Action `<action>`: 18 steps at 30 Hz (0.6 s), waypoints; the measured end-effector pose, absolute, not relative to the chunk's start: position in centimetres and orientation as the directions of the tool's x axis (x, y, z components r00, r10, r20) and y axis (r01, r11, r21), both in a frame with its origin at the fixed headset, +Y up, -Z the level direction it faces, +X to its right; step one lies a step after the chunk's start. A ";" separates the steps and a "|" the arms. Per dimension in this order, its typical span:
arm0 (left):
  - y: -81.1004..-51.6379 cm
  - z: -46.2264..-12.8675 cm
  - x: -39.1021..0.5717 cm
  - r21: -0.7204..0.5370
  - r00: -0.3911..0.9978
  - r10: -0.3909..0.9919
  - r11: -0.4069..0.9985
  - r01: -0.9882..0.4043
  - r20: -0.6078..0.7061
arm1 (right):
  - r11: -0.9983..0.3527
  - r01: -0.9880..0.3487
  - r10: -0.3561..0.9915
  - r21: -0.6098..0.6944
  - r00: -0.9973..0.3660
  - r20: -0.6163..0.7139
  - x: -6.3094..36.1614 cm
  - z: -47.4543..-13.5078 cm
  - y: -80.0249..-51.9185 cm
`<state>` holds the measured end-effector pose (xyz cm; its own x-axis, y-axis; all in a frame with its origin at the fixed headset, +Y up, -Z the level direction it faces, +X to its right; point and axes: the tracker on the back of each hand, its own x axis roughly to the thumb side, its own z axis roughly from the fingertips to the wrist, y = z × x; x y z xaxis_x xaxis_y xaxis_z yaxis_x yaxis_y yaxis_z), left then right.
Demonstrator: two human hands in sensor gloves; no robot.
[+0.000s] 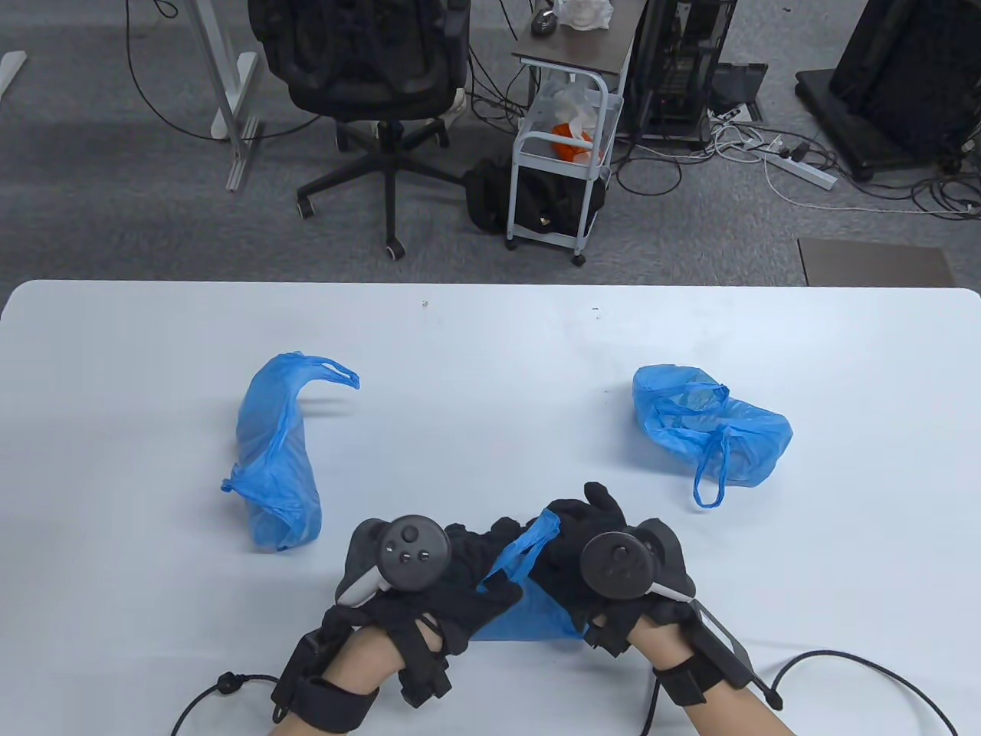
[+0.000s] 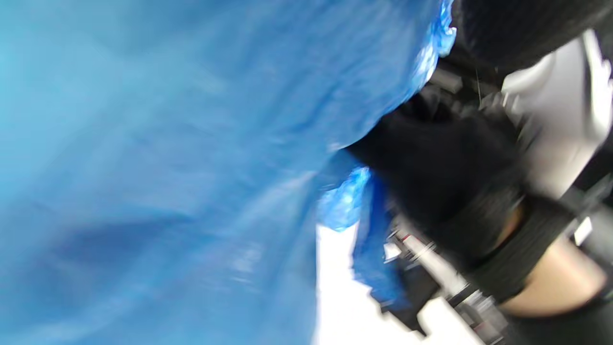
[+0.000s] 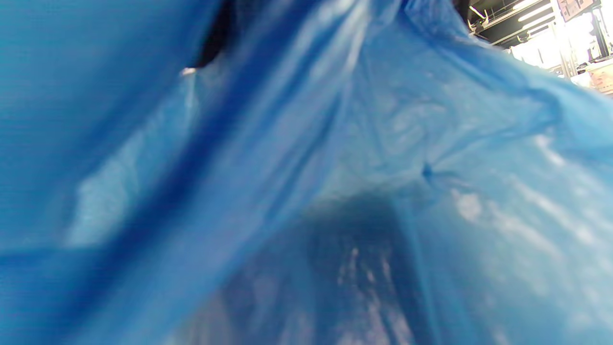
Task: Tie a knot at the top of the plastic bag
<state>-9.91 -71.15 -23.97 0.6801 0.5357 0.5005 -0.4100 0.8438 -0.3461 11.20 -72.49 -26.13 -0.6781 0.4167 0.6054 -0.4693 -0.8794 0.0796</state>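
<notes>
I have both hands close together at the near edge of the surface (image 1: 490, 322), with the bag (image 1: 521, 613) bunched between them so that its top is within reach of both sets of fingers. My left hand (image 1: 452, 583) lies over the bag's left side and my right hand (image 1: 582, 537) over its right; a blue handle (image 1: 529, 544) rises between them, which suggests I am gathering the top ends to cross them into a knot. I judge each hand to be gripping film, but the gloves hide the fingertips, so I cannot tell exactly where each pinch sits. Both wrist views are filled with blurred blue plastic pressed right up to the lens, which fits a bag drawn tight against the palms.

Farther out, to the left of my hands, a second bag (image 1: 272, 460) lies well apart, and a third bag (image 1: 713, 433) lies well apart to the right. I take them to be waiting or finished; I cannot tell which.

Beyond the surface stand a chair (image 1: 368, 69) and a cart (image 1: 563, 146).
</notes>
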 end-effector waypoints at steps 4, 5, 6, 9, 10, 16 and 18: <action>-71.0 -23.0 -8.8 -0.192 0.795 0.315 0.949 -0.250 0.518 | -0.870 -0.487 0.430 0.077 -0.674 0.601 11.3 -26.2 -72.4; -71.2 -23.0 -8.6 -0.180 0.800 0.313 0.950 -0.257 0.512 | -0.868 -0.491 0.431 0.074 -0.671 0.603 11.2 -26.2 -72.4; -71.3 -23.1 -8.4 -0.155 0.809 0.303 0.953 -0.261 0.504 | -0.872 -0.484 0.422 0.068 -0.676 0.604 11.0 -26.2 -72.5; -71.4 -23.5 -8.4 -0.114 0.816 0.318 0.946 -0.302 0.482 | -0.882 -0.469 0.394 0.044 -0.684 0.614 10.9 -26.1 -72.6; -71.6 -23.7 -8.5 -0.136 0.799 0.347 0.937 -0.323 0.491 | -0.880 -0.473 0.388 0.030 -0.682 0.620 10.9 -26.0 -72.5; -72.9 -24.8 -9.1 -0.314 0.704 0.600 0.800 -0.512 0.380 | -0.891 -0.452 0.316 -0.044 -0.686 0.655 10.3 -25.0 -71.7; -72.9 -24.8 -9.2 -0.309 0.711 0.591 0.806 -0.505 0.381 | -0.890 -0.447 0.274 -0.094 -0.688 0.672 10.1 -24.6 -71.3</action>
